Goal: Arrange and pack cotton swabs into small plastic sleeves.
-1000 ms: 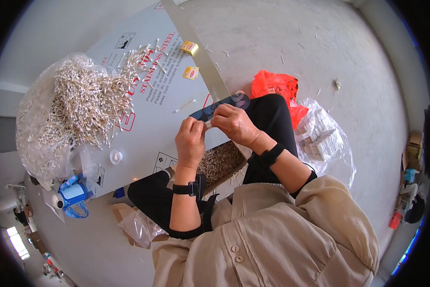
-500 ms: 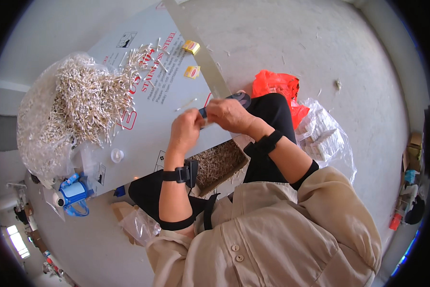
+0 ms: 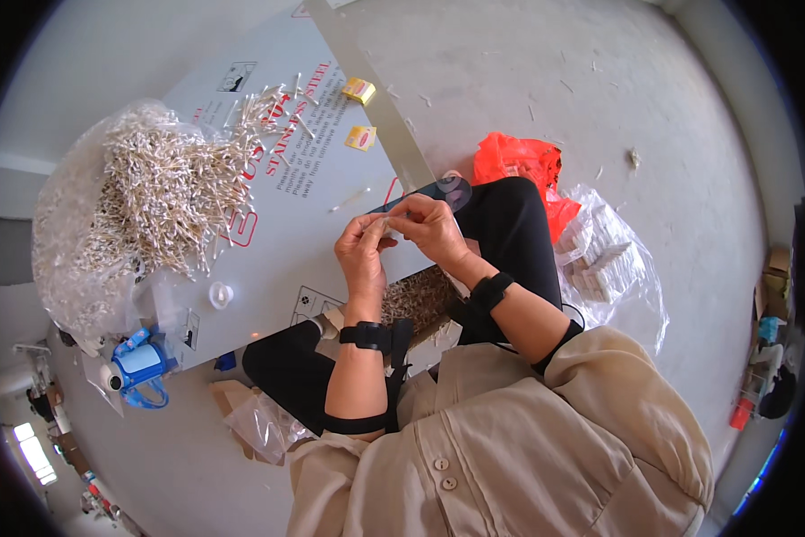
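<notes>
Over the near right edge of the table, my left hand and my right hand meet with fingertips pinched together. Between them is something small and whitish, mostly hidden by the fingers. A dark object with a round, clear-looking end lies just beyond my right hand at the table edge. One loose cotton swab rests on the sheet-covered table beyond my left hand. Farther left, a large heap of cotton swabs spills from a clear plastic bag. Two small yellow boxes stand near the far edge.
Below my hands, a cardboard box between my knees holds many small sticks. A white cap and a blue bottle are at the left. On the floor at right lie a red bag and a clear bag of white packs.
Both hands have shifted slightly downward and closer together, with my left hand moving right. A dark strip seen between the fingers earlier no longer shows there. My left knee and leg have moved.
</notes>
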The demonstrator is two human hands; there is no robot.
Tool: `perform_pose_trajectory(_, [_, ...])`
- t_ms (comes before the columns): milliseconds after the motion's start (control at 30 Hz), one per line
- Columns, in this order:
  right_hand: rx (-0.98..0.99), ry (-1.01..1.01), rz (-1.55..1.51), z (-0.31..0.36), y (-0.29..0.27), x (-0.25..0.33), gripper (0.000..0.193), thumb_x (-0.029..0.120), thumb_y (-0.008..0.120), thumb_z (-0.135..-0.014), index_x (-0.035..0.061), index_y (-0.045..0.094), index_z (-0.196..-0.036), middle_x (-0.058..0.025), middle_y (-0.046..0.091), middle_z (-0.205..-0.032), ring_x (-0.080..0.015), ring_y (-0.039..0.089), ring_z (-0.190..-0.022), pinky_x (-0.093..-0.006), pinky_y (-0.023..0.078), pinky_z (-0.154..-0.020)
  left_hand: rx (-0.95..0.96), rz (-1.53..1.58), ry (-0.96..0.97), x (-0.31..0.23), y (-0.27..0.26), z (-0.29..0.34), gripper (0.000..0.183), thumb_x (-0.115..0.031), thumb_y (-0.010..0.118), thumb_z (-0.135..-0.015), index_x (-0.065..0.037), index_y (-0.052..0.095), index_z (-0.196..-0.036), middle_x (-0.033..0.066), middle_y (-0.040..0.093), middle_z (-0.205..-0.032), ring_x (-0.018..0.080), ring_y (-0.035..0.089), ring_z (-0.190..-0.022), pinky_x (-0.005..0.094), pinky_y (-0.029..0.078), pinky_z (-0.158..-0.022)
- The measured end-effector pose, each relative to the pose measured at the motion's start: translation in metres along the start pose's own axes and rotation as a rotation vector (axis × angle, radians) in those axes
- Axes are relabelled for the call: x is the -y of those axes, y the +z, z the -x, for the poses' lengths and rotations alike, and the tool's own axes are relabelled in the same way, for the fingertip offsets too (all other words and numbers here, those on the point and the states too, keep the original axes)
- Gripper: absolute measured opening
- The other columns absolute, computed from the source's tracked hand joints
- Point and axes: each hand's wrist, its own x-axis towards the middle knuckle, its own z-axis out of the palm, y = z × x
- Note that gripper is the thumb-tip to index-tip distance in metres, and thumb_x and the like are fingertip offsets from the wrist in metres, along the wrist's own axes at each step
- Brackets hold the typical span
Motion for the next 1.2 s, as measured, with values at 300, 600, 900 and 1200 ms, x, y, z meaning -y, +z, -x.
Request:
perform_pose_trajectory(300, [0.012, 0.079, -0.260, -0.003, -0.008, -0.004, 0.007, 0.007, 0.067, -0.089, 0.0015, 0.070, -0.094, -0.0014, 0.066, -0.076, -0.0060, 0.057, -0.062, -0.0206, 0.045, -0.055, -0.004, 0.177, 0.019, 0.004, -0.005, 0.004, 0.015, -0.012, 0.061, -0.093, 0.001, 0.066, -0.096, 0.0105, 0.068, -0.095, 0.0168, 0.066, -0.078, 0.0300, 0.058, -0.067])
perform_pose_trajectory(600, [0.033, 0.130, -0.134, -0.001, -0.005, 0.009, 0.010, 0.004, 0.072, -0.082, -0.0032, 0.066, -0.087, -0.0031, 0.064, -0.074, -0.0069, 0.059, -0.066, -0.0225, 0.049, -0.059, -0.010, -0.010, -0.040, -0.001, -0.003, -0.004, 0.009, -0.008, 0.062, -0.086, 0.000, 0.066, -0.090, 0.0056, 0.068, -0.085, 0.0122, 0.063, -0.073, 0.0263, 0.054, -0.062])
perform_pose_trajectory(900, [0.031, 0.020, -0.123, 0.001, -0.010, 0.002, 0.007, 0.002, 0.070, -0.084, -0.0036, 0.068, -0.088, -0.0018, 0.064, -0.082, -0.0084, 0.060, -0.068, -0.0238, 0.051, -0.062, 0.022, -0.158, 0.087, -0.002, 0.001, 0.007, 0.015, -0.005, 0.070, -0.085, -0.001, 0.069, -0.100, 0.0033, 0.067, -0.089, 0.0097, 0.061, -0.074, 0.0262, 0.054, -0.064])
perform_pose_trajectory(1200, [0.037, -0.398, 0.360, -0.001, -0.022, 0.020, 0.008, 0.002, 0.071, -0.079, 0.0032, 0.068, -0.087, -0.0106, 0.060, -0.082, -0.0275, 0.063, -0.075, -0.0326, 0.049, -0.066, 0.071, -0.863, 0.665, -0.026, -0.014, -0.003, 0.019, 0.005, 0.074, -0.074, -0.002, 0.068, -0.091, 0.0062, 0.057, -0.080, 0.0192, 0.059, -0.073, 0.0295, 0.049, -0.062])
